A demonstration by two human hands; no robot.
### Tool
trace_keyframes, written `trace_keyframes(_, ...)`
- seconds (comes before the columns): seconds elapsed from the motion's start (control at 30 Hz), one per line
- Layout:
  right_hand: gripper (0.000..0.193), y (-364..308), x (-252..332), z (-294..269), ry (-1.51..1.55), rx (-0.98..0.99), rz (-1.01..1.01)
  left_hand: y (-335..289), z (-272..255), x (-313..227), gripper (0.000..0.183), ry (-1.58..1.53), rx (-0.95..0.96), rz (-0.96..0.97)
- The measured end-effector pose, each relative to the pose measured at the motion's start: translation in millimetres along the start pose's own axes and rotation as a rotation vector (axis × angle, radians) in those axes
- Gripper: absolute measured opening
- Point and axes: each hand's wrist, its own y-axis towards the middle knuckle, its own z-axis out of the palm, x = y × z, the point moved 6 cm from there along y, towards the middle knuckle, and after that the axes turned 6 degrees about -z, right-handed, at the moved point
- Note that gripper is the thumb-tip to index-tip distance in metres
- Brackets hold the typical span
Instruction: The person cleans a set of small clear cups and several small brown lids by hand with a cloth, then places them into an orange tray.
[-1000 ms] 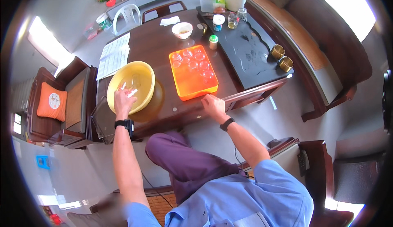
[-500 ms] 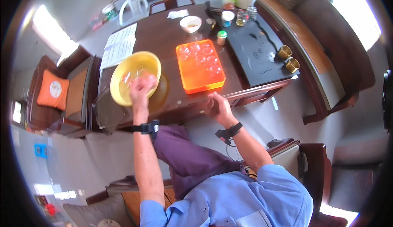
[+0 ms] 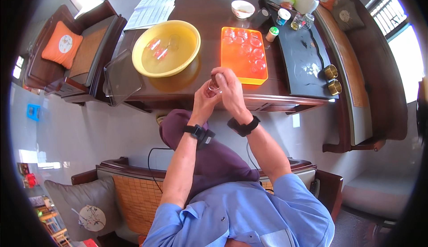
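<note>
A small clear glass cup is between my hands, just off the table's near edge. My left hand holds it from the left and below. My right hand is closed against its other side, with the fingers over the rim. The fingers hide much of the cup. To the left stands a yellow basin with water and a few clear glasses in it. Beyond my right hand lies an orange tray, with several small clear glass cups along its far and right sides.
A black tea tray with two brass-coloured cups lies on the right. Behind are a white bowl, a green-capped jar and a glass pitcher. Papers and a dark transparent lid flank the basin.
My left hand has come out of the basin and moved right, bringing a glass cup. My right hand has moved slightly left to meet it. The view has shifted.
</note>
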Motion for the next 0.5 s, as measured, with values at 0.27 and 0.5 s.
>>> trace_keyframes(0.27,0.044,-17,-19,17,-0.17,-0.011,-0.097,4,-34,23,0.039,-0.429,-0.06,-0.04)
trace_keyframes(0.5,0.052,-43,-27,38,-0.003,0.043,-0.074,3,-50,32,0.031,-0.544,0.003,-0.1)
